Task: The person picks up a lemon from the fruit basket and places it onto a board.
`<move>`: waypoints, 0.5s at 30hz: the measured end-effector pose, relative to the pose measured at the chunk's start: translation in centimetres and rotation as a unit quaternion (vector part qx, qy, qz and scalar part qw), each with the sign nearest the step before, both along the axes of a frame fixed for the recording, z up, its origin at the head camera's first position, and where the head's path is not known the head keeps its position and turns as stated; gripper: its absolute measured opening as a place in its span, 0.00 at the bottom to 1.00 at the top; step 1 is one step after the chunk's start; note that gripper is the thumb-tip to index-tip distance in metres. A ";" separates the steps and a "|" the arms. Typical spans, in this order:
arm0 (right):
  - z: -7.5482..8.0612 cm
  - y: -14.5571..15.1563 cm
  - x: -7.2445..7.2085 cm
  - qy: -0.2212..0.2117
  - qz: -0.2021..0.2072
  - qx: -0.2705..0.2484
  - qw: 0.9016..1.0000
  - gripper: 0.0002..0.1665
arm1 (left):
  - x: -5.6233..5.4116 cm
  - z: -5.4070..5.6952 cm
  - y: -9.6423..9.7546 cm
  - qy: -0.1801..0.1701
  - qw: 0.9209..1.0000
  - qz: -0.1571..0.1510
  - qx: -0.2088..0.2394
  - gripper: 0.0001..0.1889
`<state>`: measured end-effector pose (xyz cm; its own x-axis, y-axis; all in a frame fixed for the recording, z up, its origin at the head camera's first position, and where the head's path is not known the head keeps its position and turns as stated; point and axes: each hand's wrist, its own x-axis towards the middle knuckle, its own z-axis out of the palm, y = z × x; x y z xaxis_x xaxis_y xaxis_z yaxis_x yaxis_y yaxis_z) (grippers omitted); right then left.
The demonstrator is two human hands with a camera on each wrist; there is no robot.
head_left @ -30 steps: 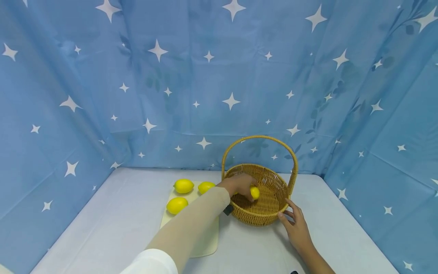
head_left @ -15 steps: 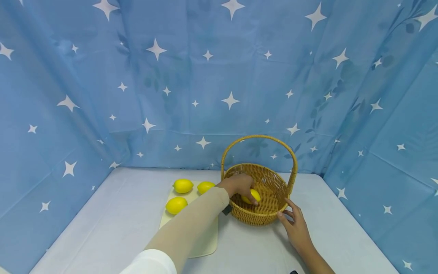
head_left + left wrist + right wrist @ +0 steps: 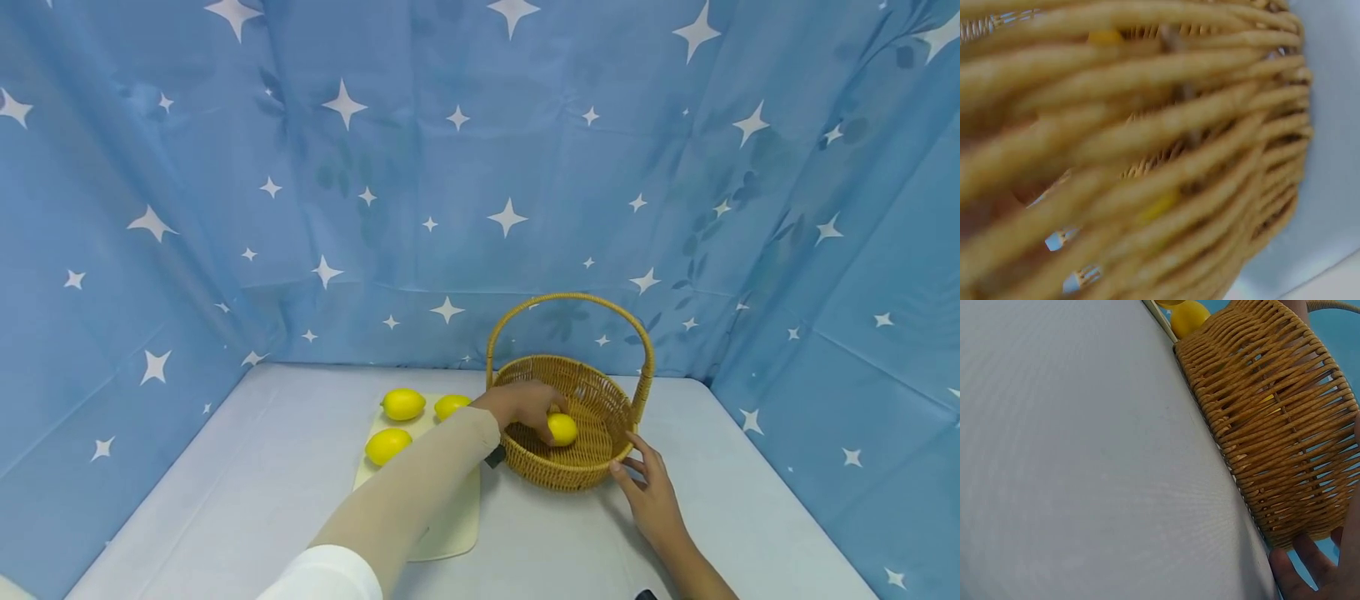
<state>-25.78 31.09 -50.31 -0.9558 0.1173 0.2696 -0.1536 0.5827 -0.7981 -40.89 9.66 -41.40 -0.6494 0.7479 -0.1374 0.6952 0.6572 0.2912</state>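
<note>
In the head view, my left hand reaches over the near left rim into a round wicker basket with a tall hooped handle. Its fingers curl around the left side of a yellow lemon low in the basket. My right hand holds the basket's right rim, thumb in front and fingers along the side. In the right wrist view, fingertips lie against the woven wall. Close weave fills the left wrist view, with yellow patches showing through the gaps.
Left of the basket lies a cream cutting board on the white table. It bears several items, among them a back-left lemon, a front lemon and a lemon partly behind my arm. A starry blue curtain surrounds the table.
Within the basket, the lemon at my left hand has turned and shifted slightly, and the fingers have moved around it. My right hand has stayed on the rim.
</note>
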 end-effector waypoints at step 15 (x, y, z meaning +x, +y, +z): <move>-0.2 0.0 0.0 -0.001 -0.002 0.000 1.000 0.38 | 0.4 -0.4 0.8 0.024 0.999 -0.015 -0.016 0.40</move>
<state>-25.82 31.07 -50.48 -0.9559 0.1218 0.2673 -0.1488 0.5838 -0.7981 -40.50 10.48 -41.82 -0.6333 0.7629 -0.1302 0.7273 0.6442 0.2367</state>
